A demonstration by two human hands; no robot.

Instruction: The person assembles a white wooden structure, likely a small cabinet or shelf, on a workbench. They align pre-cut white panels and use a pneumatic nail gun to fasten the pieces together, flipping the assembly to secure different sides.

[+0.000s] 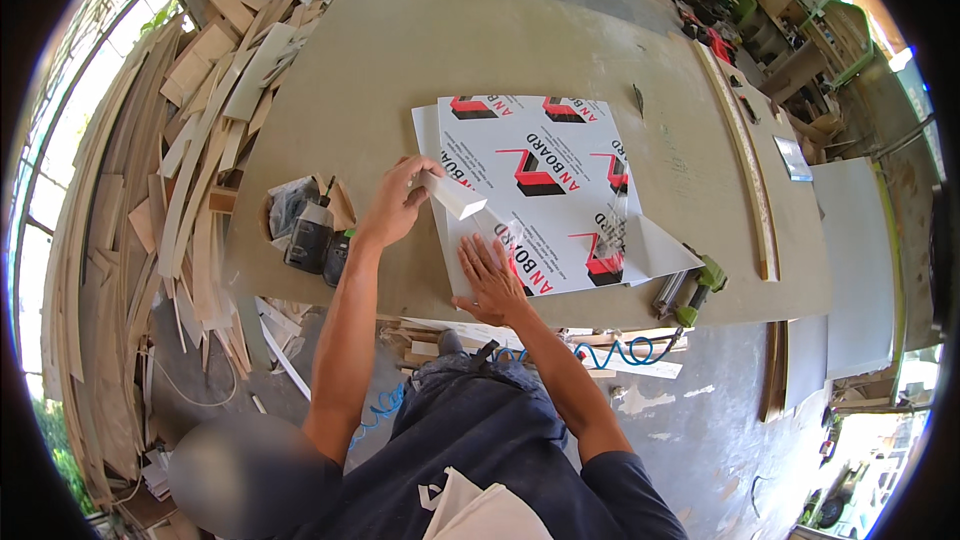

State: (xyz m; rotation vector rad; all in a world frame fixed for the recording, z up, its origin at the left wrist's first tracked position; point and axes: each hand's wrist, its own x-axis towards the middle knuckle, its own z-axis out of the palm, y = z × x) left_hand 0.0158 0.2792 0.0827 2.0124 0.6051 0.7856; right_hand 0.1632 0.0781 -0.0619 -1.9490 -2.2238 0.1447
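Fingers and thumb of my left hand pinch one end of a short white rectangular block, held over the left part of a board. This board is white, with red and black print on its face, and lies on a large workbench. Flat on the board's near left part, below the block, rests my right hand with its fingers stretched out. Another white sheet sticks out from under the printed board at the right. Whether the block touches the board I cannot tell.
A cordless drill lies at the bench's left. Near the front right edge is a green nail gun, with a blue coiled hose hanging below. A long wooden strip runs along the right. Stacked wood offcuts crowd the left side.
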